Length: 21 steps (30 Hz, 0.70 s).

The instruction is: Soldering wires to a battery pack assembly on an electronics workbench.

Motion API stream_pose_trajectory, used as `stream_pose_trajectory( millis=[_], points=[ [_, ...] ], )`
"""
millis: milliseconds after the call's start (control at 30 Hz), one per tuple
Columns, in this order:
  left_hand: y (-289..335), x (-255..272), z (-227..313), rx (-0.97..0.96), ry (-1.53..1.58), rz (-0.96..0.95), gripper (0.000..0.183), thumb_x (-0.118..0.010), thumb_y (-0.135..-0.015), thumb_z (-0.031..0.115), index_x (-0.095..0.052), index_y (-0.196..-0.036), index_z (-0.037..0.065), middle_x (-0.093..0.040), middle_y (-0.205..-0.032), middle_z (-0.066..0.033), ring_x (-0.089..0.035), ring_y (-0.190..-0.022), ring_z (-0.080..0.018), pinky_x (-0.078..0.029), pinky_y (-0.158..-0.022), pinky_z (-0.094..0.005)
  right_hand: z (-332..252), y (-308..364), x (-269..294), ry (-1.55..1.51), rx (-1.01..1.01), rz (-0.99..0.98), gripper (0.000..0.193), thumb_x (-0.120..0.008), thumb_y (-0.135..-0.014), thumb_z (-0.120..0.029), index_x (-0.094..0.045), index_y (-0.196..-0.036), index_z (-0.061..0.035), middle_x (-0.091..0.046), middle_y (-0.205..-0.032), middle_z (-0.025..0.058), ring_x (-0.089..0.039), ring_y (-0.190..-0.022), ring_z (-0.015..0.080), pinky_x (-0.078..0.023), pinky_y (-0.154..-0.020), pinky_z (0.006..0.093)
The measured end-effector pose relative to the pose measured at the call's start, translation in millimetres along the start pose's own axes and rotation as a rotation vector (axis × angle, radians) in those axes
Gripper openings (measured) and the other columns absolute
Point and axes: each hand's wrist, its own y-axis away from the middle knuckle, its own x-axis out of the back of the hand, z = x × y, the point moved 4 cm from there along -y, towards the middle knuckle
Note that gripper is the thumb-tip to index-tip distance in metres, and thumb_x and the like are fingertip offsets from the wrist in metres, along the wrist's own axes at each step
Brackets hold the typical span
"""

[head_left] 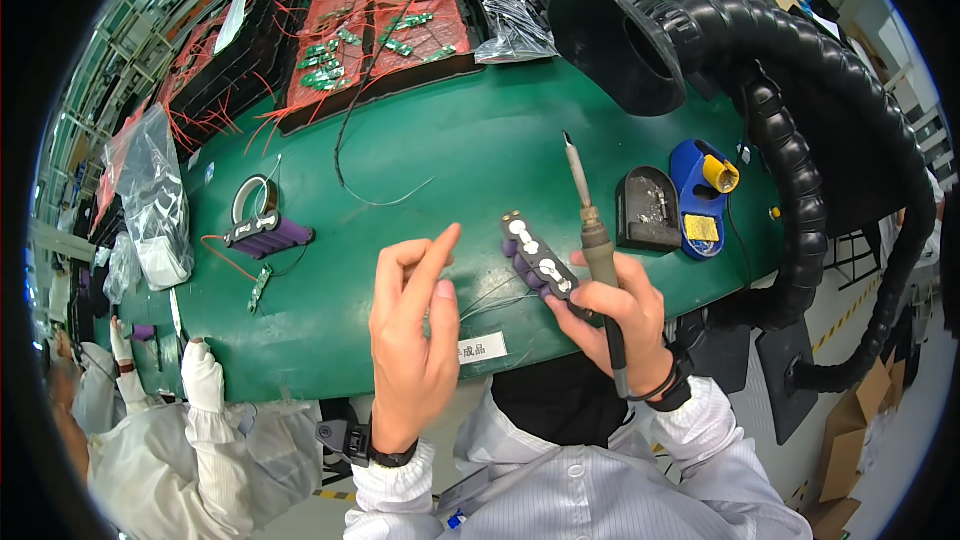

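My right hand (630,315) is closed around a soldering iron (600,260), its tip pointing up and away from me. The same hand's fingers also grip the near end of a purple battery pack (540,258), which has a dark top strip with white metal tabs. To the left of the pack, my left hand (415,335) is raised with its fingers stretched out and nothing visible in them. Thin wires (495,305) run between the two hands over the green table (480,155).
A second purple battery pack (268,236) lies left, beside a tape roll (254,200) and a small green circuit board (260,290). At right stand a blue iron stand (693,202), a black tray (647,208) and a black fume hose (790,130). A co-worker's gloved hand (202,377) is at lower left.
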Motion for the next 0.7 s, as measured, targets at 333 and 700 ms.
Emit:
stream_pose_trajectory(
  millis=[333, 700],
  points=[
    [-11.3, -12.7, 7.4, -0.171, -0.143, 0.028, 0.052, -0.073, -0.089, -0.010, -0.069, -0.139, 0.006, -0.060, -0.080, -0.0081, -0.051, -0.064, -0.0210, -0.047, -0.060, -0.0323, -25.4, 9.3, -25.8, 0.035, -0.057, 0.182, 0.055, -0.093, -0.070, -0.001, -0.059, -0.112, -0.0127, -0.064, -0.121, 0.0180, -0.074, -0.086, 0.0290, -0.061, -0.069, 0.0369],
    [-28.5, -27.1, 7.0, -0.168, -0.031, 0.016, 0.013, -0.078, -0.084, -0.003, -0.075, -0.096, 0.002, -0.069, -0.088, -0.0088, -0.064, -0.078, -0.0248, -0.050, -0.064, -0.0347, -30.5, 28.0, -12.4, -0.093, -0.063, 0.121, 0.061, -0.097, -0.068, -0.006, -0.057, -0.113, -0.0134, -0.064, -0.124, 0.0187, -0.069, -0.087, 0.0249, -0.061, -0.072, 0.0361]
  ],
)
